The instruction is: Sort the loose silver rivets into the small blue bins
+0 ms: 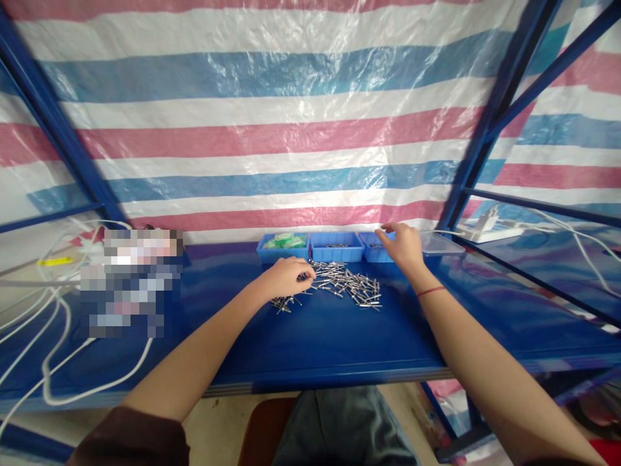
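Observation:
A heap of small metal rivets [347, 285] lies on the blue shelf [315, 336]. My left hand [288, 277] rests at the heap's left edge, fingers curled and pinched on rivets. My right hand [403, 246] hovers over the rightmost of three blue trays [376, 246], fingers bent and pinched together; what they hold is too small to see. The middle blue tray [336, 247] has a few rivets in it. The left blue tray [284, 248] holds green packets.
A clear plastic lid or box [441, 244] sits right of the trays. White cables [58, 362] loop across the shelf's left side beside a blurred patch. A white power strip [485, 226] lies at the right. A striped tarp hangs behind; blue frame posts stand either side.

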Demonstrator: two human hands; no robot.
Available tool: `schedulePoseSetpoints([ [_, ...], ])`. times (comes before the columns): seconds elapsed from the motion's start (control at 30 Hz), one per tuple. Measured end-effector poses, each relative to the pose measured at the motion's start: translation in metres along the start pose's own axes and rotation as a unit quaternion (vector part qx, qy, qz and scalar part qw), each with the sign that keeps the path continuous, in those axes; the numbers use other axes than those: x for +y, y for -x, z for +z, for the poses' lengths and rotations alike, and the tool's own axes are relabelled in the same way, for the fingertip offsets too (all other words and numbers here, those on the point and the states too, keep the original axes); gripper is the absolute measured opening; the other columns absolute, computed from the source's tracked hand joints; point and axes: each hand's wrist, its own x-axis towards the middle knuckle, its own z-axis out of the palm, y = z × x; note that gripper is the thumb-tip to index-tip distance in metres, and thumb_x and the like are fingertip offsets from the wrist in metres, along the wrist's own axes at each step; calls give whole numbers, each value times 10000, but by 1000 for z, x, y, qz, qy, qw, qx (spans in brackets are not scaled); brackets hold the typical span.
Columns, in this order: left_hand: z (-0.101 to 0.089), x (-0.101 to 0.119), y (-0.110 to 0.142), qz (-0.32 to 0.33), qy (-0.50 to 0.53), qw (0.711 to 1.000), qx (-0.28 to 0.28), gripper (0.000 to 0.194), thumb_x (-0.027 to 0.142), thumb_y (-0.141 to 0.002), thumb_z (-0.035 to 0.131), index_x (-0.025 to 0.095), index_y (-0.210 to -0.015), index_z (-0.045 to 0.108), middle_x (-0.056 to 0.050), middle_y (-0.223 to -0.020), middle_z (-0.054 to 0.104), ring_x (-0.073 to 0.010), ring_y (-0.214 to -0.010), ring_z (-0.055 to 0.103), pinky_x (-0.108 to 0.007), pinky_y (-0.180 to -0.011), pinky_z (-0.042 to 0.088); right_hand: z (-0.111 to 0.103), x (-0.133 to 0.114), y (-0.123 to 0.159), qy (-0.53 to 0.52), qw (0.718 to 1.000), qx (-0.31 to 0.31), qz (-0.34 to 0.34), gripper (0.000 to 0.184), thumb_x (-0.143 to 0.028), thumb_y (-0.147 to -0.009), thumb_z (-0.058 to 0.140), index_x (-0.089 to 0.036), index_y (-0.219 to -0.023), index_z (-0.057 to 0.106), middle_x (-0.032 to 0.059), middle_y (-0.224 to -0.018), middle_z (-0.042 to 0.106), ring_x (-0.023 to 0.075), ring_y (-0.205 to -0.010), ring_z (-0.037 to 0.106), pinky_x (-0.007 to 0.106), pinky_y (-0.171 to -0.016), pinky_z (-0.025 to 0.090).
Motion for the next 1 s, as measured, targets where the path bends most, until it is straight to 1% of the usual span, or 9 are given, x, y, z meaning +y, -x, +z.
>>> schedulePoseSetpoints([
  [0.07,0,-2,1,6,11,999,-33,171,284,-778,558,238,-883,685,-12,-941,662,-181,-912,578,-269,-794,411,4,6,0,29,1000,-8,-5,277,-354,-822,530,-146,-949,660,156,-913,653,280,-846,573,445,-829,399],
  [0.17,1,-2,1,13,22,998,-55,162,301,-803,541,235,-846,683,-8,-914,658,-172,-888,577,-261,-771,405,6,-1,1,8,1000,-19,-14,279,-327,-826,506,-149,-986,650,144,-903,656,272,-856,580,435,-841,401],
  [0.23,3,0,0,14,16,999,-44,176,288,-832,509,221,-812,670,-11,-898,651,-169,-875,575,-260,-757,401,5,-14,3,-28,998,-46,-26,239,-298,-817,504,-152,-921,663,118,-858,670,245,-797,593,392,-793,422],
  [0.3,4,1,-1,11,7,1000,-11,192,285,-858,480,209,-817,651,-18,-898,645,-168,-863,575,-262,-747,399,5,-29,8,-76,990,-106,-47,214,-282,-811,499,-158,-823,672,88,-810,679,210,-732,594,343,-726,433],
  [0.37,5,2,-2,12,10,999,30,201,289,-881,452,205,-855,633,-19,-892,643,-161,-844,577,-261,-746,401,6,-44,17,-143,963,-207,-92,218,-284,-814,495,-161,-781,673,57,-784,683,176,-699,589,300,-683,431],
  [0.43,5,2,-3,19,30,997,66,191,288,-886,451,205,-881,622,-16,-880,644,-152,-826,581,-257,-753,408,8,-58,26,-209,920,-302,-134,244,-317,-824,496,-160,-787,679,39,-771,681,153,-687,581,274,-658,427],
  [0.5,4,3,-4,19,61,994,92,163,282,-871,482,201,-881,624,-17,-881,644,-145,-818,585,-253,-759,416,12,-69,35,-250,888,-354,-154,279,-352,-836,490,-153,-818,685,31,-736,669,141,-659,564,263,-628,417],
  [0.77,7,12,-8,-34,199,968,147,119,255,-801,559,181,-851,636,-18,-832,649,-136,-755,592,-251,-704,450,17,-82,44,-327,853,-378,-150,298,-405,-829,522,-145,-859,665,31,-733,644,128,-648,538,256,-625,401],
  [1.0,18,6,-12,-85,365,912,167,258,348,-765,612,157,-937,588,-42,-863,660,-143,-757,622,-269,-707,485,21,-80,44,-368,845,-373,-106,283,-410,-809,541,-138,-824,618,13,-680,586,116,-606,488,263,-603,397],
])
